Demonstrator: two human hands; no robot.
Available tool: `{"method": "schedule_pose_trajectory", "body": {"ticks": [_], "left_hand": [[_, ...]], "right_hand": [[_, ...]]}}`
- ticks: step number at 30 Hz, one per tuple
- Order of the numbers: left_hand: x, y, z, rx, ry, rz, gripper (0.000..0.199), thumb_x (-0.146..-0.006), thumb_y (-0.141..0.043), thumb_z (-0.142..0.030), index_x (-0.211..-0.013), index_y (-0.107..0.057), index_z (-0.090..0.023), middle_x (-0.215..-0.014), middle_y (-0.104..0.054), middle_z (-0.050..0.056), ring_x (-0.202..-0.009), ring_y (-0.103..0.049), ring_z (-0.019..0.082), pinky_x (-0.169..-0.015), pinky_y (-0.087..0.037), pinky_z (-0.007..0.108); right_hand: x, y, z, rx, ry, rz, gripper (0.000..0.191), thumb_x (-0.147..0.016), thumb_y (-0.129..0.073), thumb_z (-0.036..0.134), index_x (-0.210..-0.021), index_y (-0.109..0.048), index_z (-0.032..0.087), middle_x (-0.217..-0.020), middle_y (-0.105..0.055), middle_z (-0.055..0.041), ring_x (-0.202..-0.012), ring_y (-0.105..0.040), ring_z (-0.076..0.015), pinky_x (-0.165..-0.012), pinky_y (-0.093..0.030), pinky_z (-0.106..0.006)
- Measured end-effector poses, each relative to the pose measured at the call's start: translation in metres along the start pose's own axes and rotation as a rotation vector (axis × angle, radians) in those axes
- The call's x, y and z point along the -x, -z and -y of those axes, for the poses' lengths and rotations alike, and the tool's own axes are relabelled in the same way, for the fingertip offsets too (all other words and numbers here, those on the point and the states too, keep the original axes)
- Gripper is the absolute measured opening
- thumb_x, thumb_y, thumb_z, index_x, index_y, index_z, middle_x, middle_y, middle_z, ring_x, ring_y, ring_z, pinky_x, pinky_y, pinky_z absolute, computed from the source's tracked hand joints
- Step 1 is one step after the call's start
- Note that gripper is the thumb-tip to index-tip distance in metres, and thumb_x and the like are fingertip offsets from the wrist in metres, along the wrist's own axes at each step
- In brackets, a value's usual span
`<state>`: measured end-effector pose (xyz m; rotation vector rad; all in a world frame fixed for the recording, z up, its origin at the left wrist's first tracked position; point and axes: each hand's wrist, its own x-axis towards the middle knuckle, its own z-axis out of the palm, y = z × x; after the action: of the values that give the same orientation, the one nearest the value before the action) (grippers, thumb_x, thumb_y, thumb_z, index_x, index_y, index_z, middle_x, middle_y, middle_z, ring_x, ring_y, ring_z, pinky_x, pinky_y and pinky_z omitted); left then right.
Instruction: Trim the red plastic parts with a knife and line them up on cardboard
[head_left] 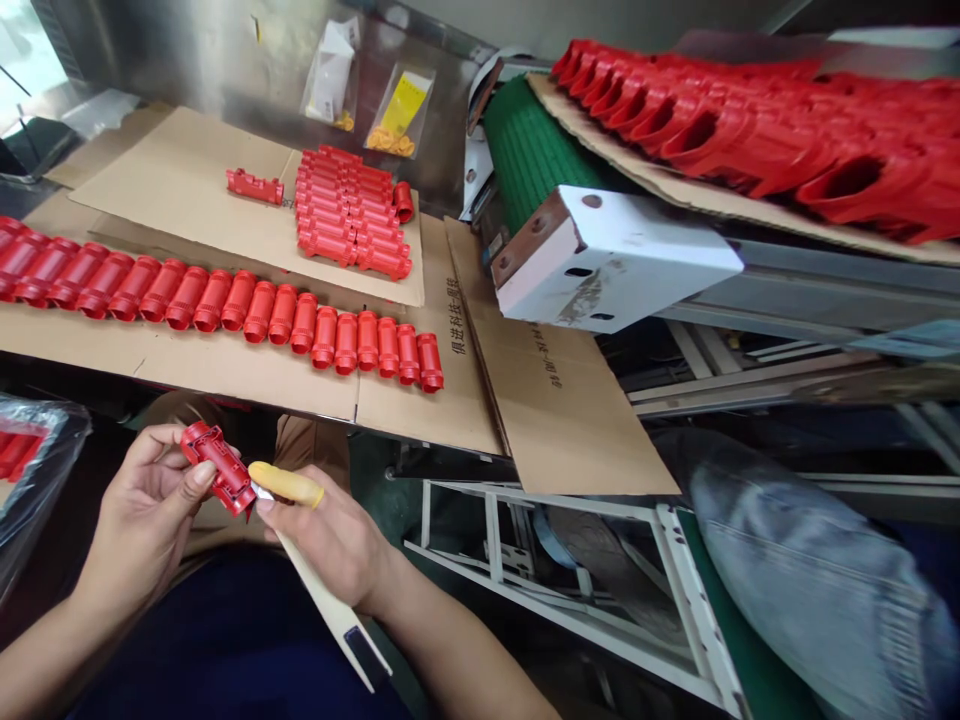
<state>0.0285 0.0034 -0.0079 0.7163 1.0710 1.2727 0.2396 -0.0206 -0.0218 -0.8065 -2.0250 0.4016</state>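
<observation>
My left hand (pixel 142 510) grips a hollow red plastic housing (pixel 221 465) with ribs and cut-outs, held tilted above my lap. My right hand (pixel 330 530) has a yellow finger cot (pixel 285 484) on one finger. It is closed round a long cream-handled utility knife (pixel 322 598). The knife's front end meets the lower right end of the housing, mostly hidden by thumb and finger. Beyond my hands, a long row of similar red housings (pixel 281 315) stands along cardboard on the bench. A tighter block of red parts (pixel 349 210) and a single one (pixel 255 187) lie behind.
At right, a green conveyor belt (pixel 529 140) carries cardboard stacked with red housings (pixel 712 140); its white metal corner (pixel 615 260) juts out. Bags (pixel 401 110) hold yellow finger cots. A lined bin (pixel 45 470) is at left. A person's denim-clad leg (pixel 810 560) is at right.
</observation>
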Motion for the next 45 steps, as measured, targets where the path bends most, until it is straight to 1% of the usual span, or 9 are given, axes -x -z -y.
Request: {"method": "schedule_pose_trajectory", "body": {"ticks": [2,4,8,10,11,14,20,34,45], "left_hand": [[-0.001,-0.003,-0.003,0.017,0.039,0.007,0.032,-0.08,-0.097,-0.03,-0.1,-0.075,-0.022,-0.088,-0.082,0.003,-0.078,-0.079,0.018,-0.075,-0.067,0.026],[-0.002,-0.004,-0.005,0.031,0.043,0.0,0.031,-0.079,-0.098,-0.028,-0.099,-0.075,-0.021,-0.086,-0.081,0.002,-0.076,-0.078,0.017,-0.072,-0.066,0.024],[-0.002,-0.001,-0.004,0.034,0.003,-0.016,0.031,-0.079,-0.097,-0.026,-0.099,-0.074,-0.022,-0.088,-0.082,0.002,-0.076,-0.077,0.016,-0.07,-0.063,0.02],[-0.001,0.002,-0.002,-0.004,-0.037,-0.019,0.031,-0.081,-0.096,-0.027,-0.102,-0.074,-0.024,-0.092,-0.083,0.002,-0.081,-0.079,0.017,-0.075,-0.065,0.022],[0.0,0.004,-0.001,-0.04,-0.064,-0.015,0.031,-0.082,-0.096,-0.027,-0.103,-0.074,-0.025,-0.095,-0.084,0.002,-0.085,-0.08,0.018,-0.079,-0.065,0.023],[0.004,0.007,0.001,-0.169,-0.143,0.022,0.031,-0.085,-0.093,-0.028,-0.107,-0.072,-0.028,-0.103,-0.085,0.002,-0.091,-0.081,0.02,-0.083,-0.066,0.025],[0.008,0.004,-0.002,-0.25,-0.196,0.079,0.026,-0.087,-0.09,-0.03,-0.107,-0.073,-0.029,-0.103,-0.085,0.003,-0.088,-0.083,0.022,-0.08,-0.068,0.026],[0.005,0.012,0.003,-0.251,-0.169,0.109,0.028,-0.091,-0.087,-0.03,-0.113,-0.071,-0.03,-0.102,-0.084,0.0,-0.087,-0.083,0.02,-0.078,-0.07,0.026],[0.005,0.014,0.005,-0.202,-0.144,0.072,0.032,-0.085,-0.092,-0.03,-0.11,-0.072,-0.03,-0.101,-0.084,0.002,-0.087,-0.083,0.022,-0.079,-0.071,0.028]], "right_hand": [[0.0,0.003,0.001,0.043,0.039,0.043,0.033,-0.106,-0.063,0.01,-0.138,-0.065,0.017,-0.125,-0.079,-0.0166,-0.098,-0.079,-0.0249,-0.083,-0.071,-0.037],[0.002,0.004,0.005,-0.046,0.017,-0.004,0.03,-0.107,-0.062,0.013,-0.136,-0.065,0.02,-0.122,-0.081,-0.0149,-0.098,-0.08,-0.0235,-0.083,-0.071,-0.037],[0.006,0.006,0.018,-0.604,-0.303,-0.091,0.014,-0.11,-0.066,0.031,-0.122,-0.068,0.025,-0.091,-0.084,-0.0044,-0.08,-0.083,-0.0179,-0.073,-0.072,-0.031],[0.005,0.008,0.021,-0.816,-0.466,-0.111,0.021,-0.11,-0.066,0.041,-0.118,-0.069,0.022,-0.09,-0.083,-0.0055,-0.074,-0.083,-0.0176,-0.068,-0.071,-0.03],[0.004,0.009,0.021,-0.827,-0.512,-0.145,0.025,-0.11,-0.067,0.044,-0.117,-0.07,0.02,-0.095,-0.084,-0.0081,-0.074,-0.083,-0.018,-0.068,-0.071,-0.031],[-0.002,0.01,0.019,-0.616,-0.554,-0.258,0.024,-0.107,-0.07,0.042,-0.11,-0.077,0.02,-0.103,-0.083,-0.0112,-0.08,-0.082,-0.019,-0.073,-0.07,-0.034],[-0.012,0.011,0.014,-0.391,-0.458,-0.205,0.009,-0.102,-0.071,0.023,-0.106,-0.079,0.02,-0.098,-0.084,-0.0091,-0.09,-0.08,-0.0208,-0.082,-0.066,-0.035],[-0.013,0.015,0.015,-0.368,-0.436,-0.177,0.011,-0.098,-0.072,0.016,-0.107,-0.079,0.018,-0.098,-0.085,-0.0087,-0.087,-0.078,-0.0181,-0.078,-0.062,-0.029],[-0.013,0.019,0.016,-0.361,-0.464,-0.124,0.009,-0.099,-0.071,0.018,-0.104,-0.079,0.018,-0.091,-0.084,-0.0078,-0.083,-0.078,-0.0186,-0.076,-0.062,-0.03]]}}
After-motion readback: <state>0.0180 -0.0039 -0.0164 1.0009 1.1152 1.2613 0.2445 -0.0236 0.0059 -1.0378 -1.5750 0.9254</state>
